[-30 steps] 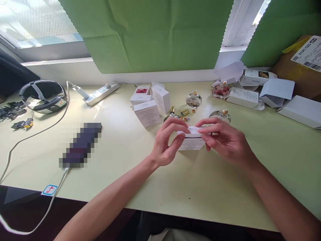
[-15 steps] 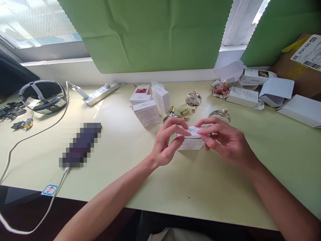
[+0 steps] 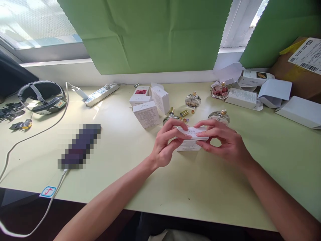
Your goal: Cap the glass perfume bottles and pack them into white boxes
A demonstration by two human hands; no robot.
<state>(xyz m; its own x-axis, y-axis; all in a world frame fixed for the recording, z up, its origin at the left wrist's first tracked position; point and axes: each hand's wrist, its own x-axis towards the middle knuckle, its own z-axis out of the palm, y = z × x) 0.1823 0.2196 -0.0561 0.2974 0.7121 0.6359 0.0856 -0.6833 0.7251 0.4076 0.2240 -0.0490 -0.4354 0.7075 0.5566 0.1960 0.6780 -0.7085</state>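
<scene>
A small white carton [image 3: 192, 139] printed with fine grey text sits on the pale green table [image 3: 125, 157], gripped from both sides, the left hand [image 3: 167, 144] and right hand [image 3: 223, 142] each pinching its top and side. Behind it stand four closed white boxes [image 3: 146, 113] and three round glass bottles [image 3: 193, 100].

Box [image 3: 191, 140] between both hands on table [image 3: 200, 187], boxes [image 3: 147, 103] behind-left, bottle [image 3: 219, 115] just behind
</scene>
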